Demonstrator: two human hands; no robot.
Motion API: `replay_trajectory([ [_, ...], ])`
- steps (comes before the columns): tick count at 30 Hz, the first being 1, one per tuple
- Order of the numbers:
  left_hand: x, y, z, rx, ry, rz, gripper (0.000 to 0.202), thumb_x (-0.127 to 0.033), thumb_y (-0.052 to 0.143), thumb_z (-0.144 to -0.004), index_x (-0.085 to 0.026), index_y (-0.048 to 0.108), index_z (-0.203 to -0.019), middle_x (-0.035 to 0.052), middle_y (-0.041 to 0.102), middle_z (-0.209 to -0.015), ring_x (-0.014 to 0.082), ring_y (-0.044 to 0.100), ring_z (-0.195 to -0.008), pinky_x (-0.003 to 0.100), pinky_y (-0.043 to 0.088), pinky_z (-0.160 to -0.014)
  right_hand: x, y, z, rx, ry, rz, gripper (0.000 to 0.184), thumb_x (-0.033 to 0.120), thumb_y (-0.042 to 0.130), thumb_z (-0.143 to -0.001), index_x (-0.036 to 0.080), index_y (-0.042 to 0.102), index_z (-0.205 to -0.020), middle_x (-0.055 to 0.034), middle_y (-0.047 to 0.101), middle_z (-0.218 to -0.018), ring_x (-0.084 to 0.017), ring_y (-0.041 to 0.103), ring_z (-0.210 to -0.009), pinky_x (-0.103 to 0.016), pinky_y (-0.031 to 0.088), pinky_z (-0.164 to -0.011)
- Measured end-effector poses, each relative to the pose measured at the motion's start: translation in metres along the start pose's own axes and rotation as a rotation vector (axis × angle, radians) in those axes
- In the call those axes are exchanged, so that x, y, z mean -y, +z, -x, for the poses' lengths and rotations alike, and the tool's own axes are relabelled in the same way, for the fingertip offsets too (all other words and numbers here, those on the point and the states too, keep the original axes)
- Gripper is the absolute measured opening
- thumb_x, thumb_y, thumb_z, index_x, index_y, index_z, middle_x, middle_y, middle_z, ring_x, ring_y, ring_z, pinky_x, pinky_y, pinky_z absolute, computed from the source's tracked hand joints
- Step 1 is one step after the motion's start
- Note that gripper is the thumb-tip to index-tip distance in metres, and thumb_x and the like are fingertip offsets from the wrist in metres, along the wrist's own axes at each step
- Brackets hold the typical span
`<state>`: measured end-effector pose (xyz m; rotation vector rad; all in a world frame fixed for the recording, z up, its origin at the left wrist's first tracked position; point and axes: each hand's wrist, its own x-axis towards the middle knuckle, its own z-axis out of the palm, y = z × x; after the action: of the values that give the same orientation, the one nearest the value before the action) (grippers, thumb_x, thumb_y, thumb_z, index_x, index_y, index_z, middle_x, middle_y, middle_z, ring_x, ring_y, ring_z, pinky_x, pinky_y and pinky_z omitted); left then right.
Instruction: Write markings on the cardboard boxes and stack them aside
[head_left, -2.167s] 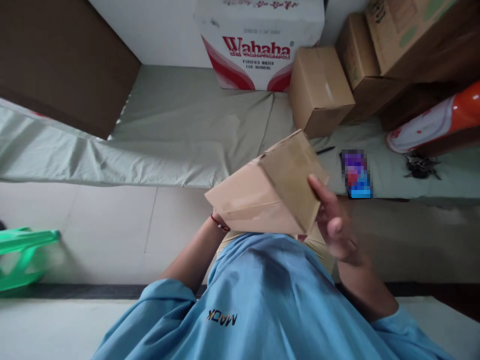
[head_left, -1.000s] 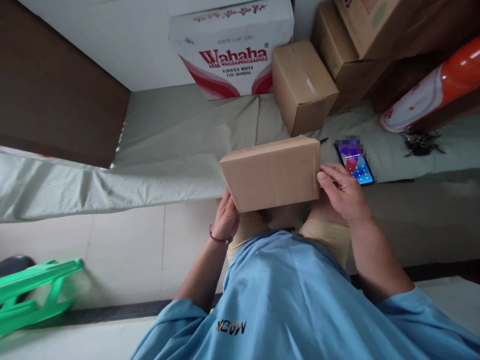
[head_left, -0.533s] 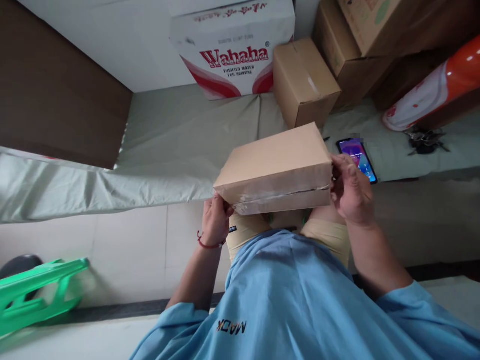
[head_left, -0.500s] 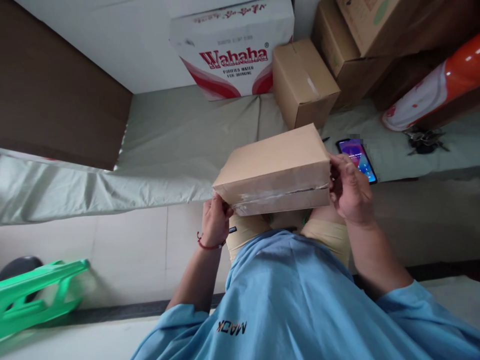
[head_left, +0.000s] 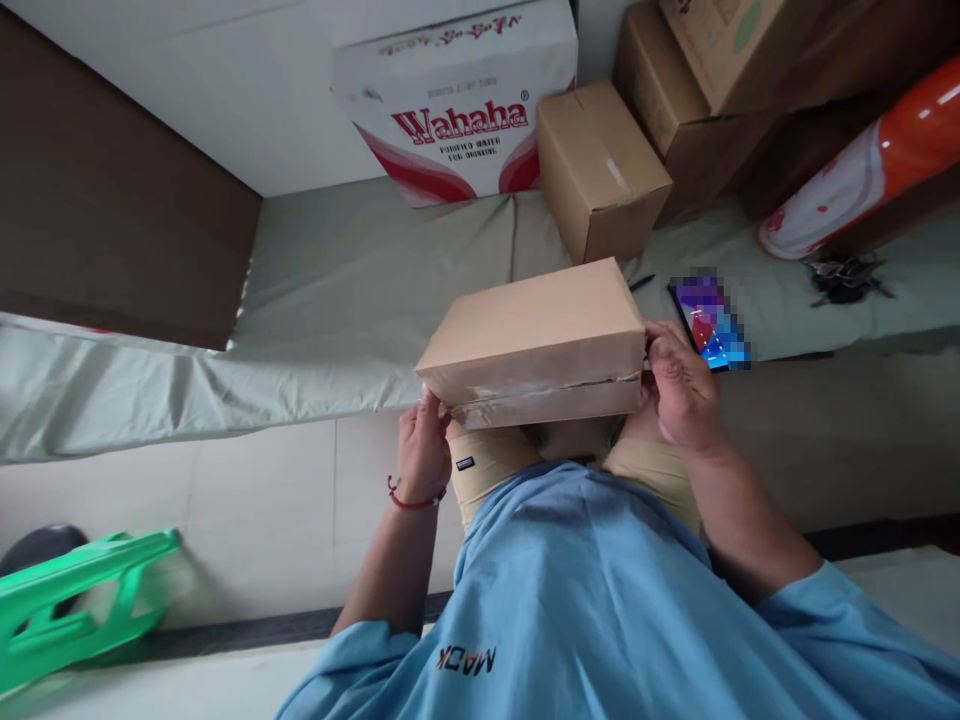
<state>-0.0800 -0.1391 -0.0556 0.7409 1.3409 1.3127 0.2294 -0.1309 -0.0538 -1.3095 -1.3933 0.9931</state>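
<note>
A flat brown cardboard box [head_left: 536, 315] is held between my two hands, above my lap and by the near edge of the cloth-covered surface [head_left: 337, 290]. Clear tape runs along the seam of its near side, and part of the seam looks split toward the right. My left hand [head_left: 426, 445] is closed on the left near corner, with the thumb at the edge. At the right end, my right hand [head_left: 681, 388] grips the box; some of its fingertips are hidden behind the box.
Beyond the box stand a white Wahaha carton [head_left: 465, 120] and a smaller cardboard box [head_left: 604, 175]. To the right lie a lit phone [head_left: 709, 325], keys [head_left: 847, 278], a pen [head_left: 642, 282] and an orange-white cylinder [head_left: 862, 175]. A green plastic stool [head_left: 90, 600] is on the floor at left.
The box and both hands have shifted slightly left in view, along with the background. The grip of both hands looks much the same.
</note>
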Motion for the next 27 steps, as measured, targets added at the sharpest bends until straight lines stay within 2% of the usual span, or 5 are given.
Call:
replay_trajectory([
  [5,-0.007,0.001,0.005,0.117,-0.043,0.009,0.040,-0.056,0.087,-0.084,-0.020,0.070,-0.084,-0.0021,0.060,-0.074,0.0094,0.054,-0.063,0.018,0.045,-0.055,-0.022,0.002,0.005,-0.147,0.084,-0.057,0.060,0.075,0.044,-0.104,0.032,0.075,-0.132,-0.0078,0.076,-0.130,-0.033,0.069,-0.130,-0.052,0.062,-0.102],
  [12,-0.006,-0.003,0.010,0.183,-0.211,0.147,0.038,-0.054,0.084,-0.085,-0.024,0.064,-0.099,-0.0023,0.062,-0.083,0.0119,0.058,-0.066,0.021,0.048,-0.057,-0.039,0.000,0.031,-0.123,0.318,-0.312,0.056,0.071,0.043,-0.106,0.028,0.072,-0.127,-0.0075,0.082,-0.117,-0.028,0.080,-0.103,-0.041,0.064,-0.077],
  [18,-0.014,0.006,0.008,0.233,-0.250,0.160,0.061,-0.067,0.079,-0.085,-0.024,0.071,-0.127,0.0077,0.075,-0.118,0.0288,0.072,-0.115,0.034,0.060,-0.088,-0.027,0.001,0.035,-0.137,0.323,-0.367,0.052,0.068,0.044,-0.106,0.028,0.072,-0.123,-0.0064,0.082,-0.114,-0.026,0.079,-0.101,-0.040,0.062,-0.079],
  [23,-0.014,0.006,0.025,0.290,-0.013,0.087,0.078,-0.054,0.088,-0.075,-0.030,0.068,-0.146,0.0084,0.062,-0.154,0.0360,0.051,-0.149,0.042,0.048,-0.120,-0.019,-0.005,0.039,-0.105,0.329,-0.416,0.049,0.069,0.043,-0.105,0.029,0.070,-0.114,-0.0062,0.080,-0.114,-0.027,0.077,-0.104,-0.042,0.062,-0.084],
  [27,-0.014,0.004,0.036,0.341,0.236,-0.085,0.086,-0.054,0.091,-0.072,-0.032,0.066,-0.151,0.0088,0.045,-0.168,0.0423,0.039,-0.157,0.053,0.041,-0.128,-0.022,-0.006,0.041,-0.080,0.358,-0.384,0.040,0.066,0.051,-0.104,0.030,0.066,-0.111,-0.0052,0.079,-0.113,-0.027,0.076,-0.105,-0.042,0.063,-0.086],
])
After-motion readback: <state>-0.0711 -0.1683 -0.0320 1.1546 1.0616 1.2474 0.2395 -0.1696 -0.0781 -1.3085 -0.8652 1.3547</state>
